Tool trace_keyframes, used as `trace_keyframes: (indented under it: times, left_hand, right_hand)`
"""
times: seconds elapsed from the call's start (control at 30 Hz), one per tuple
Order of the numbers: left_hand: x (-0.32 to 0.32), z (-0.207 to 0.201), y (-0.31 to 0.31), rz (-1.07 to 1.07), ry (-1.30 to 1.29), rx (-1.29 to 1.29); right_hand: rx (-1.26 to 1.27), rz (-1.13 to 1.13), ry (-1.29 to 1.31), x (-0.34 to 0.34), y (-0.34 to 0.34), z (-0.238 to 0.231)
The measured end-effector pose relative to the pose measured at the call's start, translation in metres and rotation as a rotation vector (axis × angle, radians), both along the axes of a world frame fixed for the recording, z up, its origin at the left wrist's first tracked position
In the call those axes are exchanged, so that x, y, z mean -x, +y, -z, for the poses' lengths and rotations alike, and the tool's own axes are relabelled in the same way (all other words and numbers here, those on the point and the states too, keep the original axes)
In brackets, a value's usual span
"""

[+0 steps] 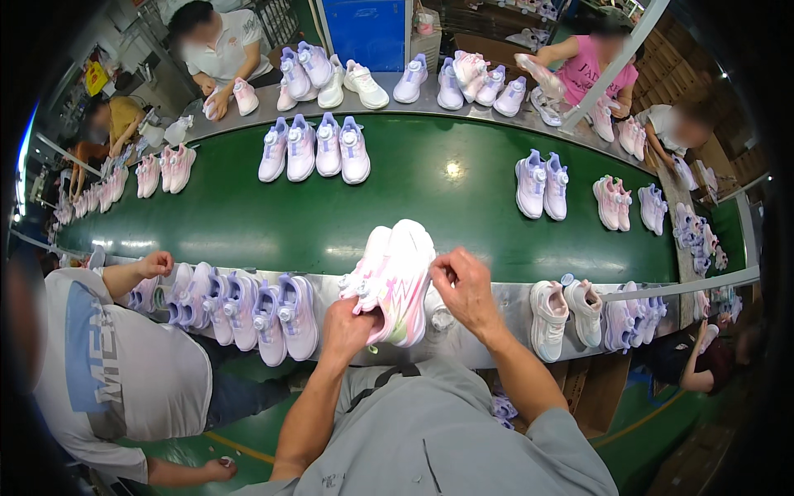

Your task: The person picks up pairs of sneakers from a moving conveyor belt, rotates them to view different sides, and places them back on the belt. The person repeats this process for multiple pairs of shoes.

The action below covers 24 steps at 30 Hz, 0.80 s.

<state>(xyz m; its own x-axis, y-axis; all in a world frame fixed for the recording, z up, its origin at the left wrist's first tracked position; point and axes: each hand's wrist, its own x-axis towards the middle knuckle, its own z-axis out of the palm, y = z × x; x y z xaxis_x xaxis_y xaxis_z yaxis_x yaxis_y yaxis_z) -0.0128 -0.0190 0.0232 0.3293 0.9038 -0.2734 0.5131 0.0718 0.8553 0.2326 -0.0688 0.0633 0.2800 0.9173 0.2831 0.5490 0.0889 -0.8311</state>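
My left hand (346, 328) grips a pink-and-white sneaker (395, 289) at its heel opening, over the near metal ledge. The sneaker is tilted, its side with pink stripes and green accents showing and its white toe up. A second pink-and-white shoe (372, 248) lies against it on the left, partly hidden; whether the hand holds it too is unclear. My right hand (467, 293) is just right of the sneaker, fingers curled and thumb near the index finger. Anything pinched there is too small to make out. Another white shoe (440, 312) shows partly behind the held sneaker.
A green conveyor belt (430, 194) carries pairs of lilac sneakers (314, 149) and pink sneakers (612, 202). Along the near ledge stand lilac sneakers (284, 318) at left and white sneakers (548, 321) at right. A co-worker (132, 355) stands close on my left; others sit across the belt.
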Motion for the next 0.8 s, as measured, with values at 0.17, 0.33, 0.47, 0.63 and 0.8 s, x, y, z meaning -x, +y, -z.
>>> trace_keyframes:
  times: [0.17, 0.33, 0.47, 0.63, 0.8]
  left_hand:
    - [-0.004, -0.002, 0.006, -0.007, -0.008, -0.008]
    - [-0.011, -0.011, 0.012, -0.025, 0.05, 0.017]
    - [-0.011, 0.002, 0.021, -0.057, 0.047, 0.021]
    - [-0.012, 0.011, 0.02, -0.125, -0.059, 0.086]
    - [-0.003, 0.01, 0.021, -0.037, -0.039, 0.023]
  right_hand:
    - [0.077, -0.122, 0.073, 0.021, -0.026, -0.004]
    - [-0.018, -0.227, -0.112, 0.037, -0.051, -0.002]
    - [-0.162, -0.229, -0.328, 0.049, -0.063, 0.015]
    - [-0.18, -0.145, -0.232, 0.051, -0.06, 0.024]
    - [-0.03, 0.016, 0.088, 0.036, -0.048, 0.015]
